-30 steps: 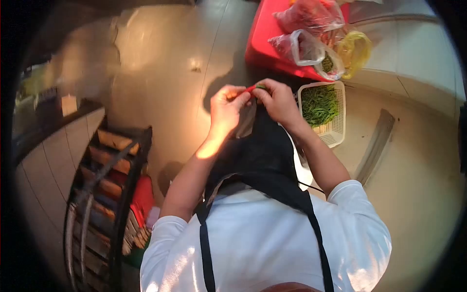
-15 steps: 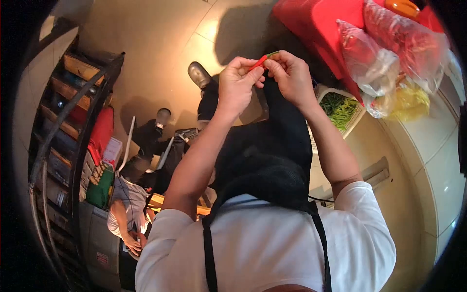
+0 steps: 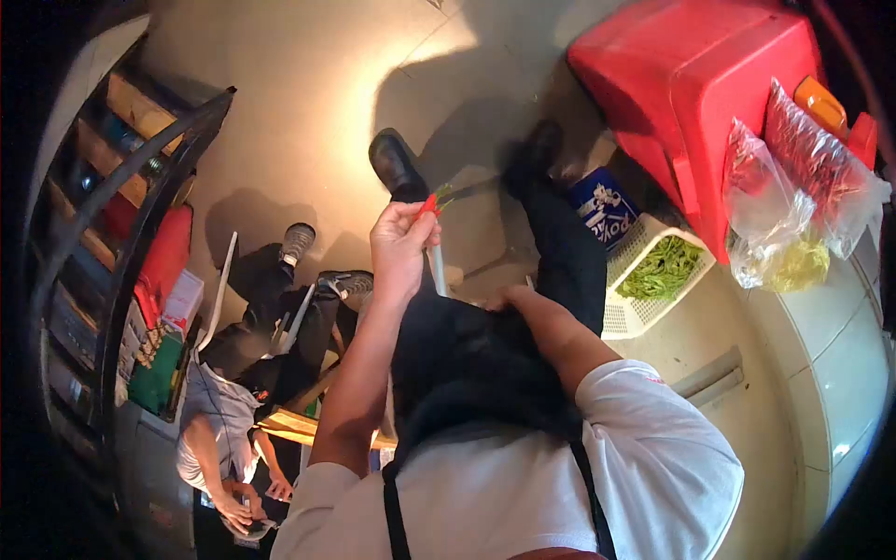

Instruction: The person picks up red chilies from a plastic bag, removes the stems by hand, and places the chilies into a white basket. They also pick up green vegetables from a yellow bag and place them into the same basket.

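My left hand (image 3: 399,250) is raised over the space between my knees, its fingers pinched on a red chili pepper (image 3: 428,204). The pepper's green stem end points up and to the right, out past the fingertips. My right hand (image 3: 509,298) is low at my lap, beside the inner side of my right thigh, with its fingers mostly hidden. To the right of my right leg, a white perforated plastic basket (image 3: 623,314) holds slender green peppers (image 3: 665,268).
A blue container (image 3: 602,207) with white lettering stands behind the basket. Clear plastic bags (image 3: 761,210) lie against a large red plastic piece (image 3: 653,79) at right. Another person (image 3: 219,420) sits at lower left, near a dark-framed shelf rack (image 3: 112,233).
My hands have parted. The right hand has let go of the pepper and dropped to my lap; the left has moved down and leftward with the pepper.
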Available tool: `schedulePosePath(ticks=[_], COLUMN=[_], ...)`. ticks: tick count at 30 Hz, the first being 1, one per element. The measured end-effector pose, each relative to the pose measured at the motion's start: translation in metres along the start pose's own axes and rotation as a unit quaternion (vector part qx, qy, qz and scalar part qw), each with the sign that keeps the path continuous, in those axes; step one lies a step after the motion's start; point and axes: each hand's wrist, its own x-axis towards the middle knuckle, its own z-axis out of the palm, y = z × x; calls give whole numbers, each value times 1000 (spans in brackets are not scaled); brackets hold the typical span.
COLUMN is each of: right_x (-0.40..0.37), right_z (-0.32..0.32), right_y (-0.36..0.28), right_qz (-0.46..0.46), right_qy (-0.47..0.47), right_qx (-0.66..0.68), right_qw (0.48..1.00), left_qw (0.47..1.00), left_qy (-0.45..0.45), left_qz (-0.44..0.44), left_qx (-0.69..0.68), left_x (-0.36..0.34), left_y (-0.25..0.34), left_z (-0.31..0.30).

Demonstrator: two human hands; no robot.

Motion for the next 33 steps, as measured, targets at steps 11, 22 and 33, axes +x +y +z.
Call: schedulePosePath(ticks=[11,22,33], right_x=[-57,-50,-206], right_z=[-67,-113,-114], right_y=[-17,28,-25], right_qz=[-76,-57,-312], right_qy=[21,55,675], right_qx=[-97,-177,91], right_qw=[992,981,662], left_qw=[993,979,965], left_qy=[-56,-121,-201], left_qz=[95,119,158], left_qx=[-51,-112,-57], left_x=[29,36,2], left_y=[24,20,-43], left_z=[-40,74,113])
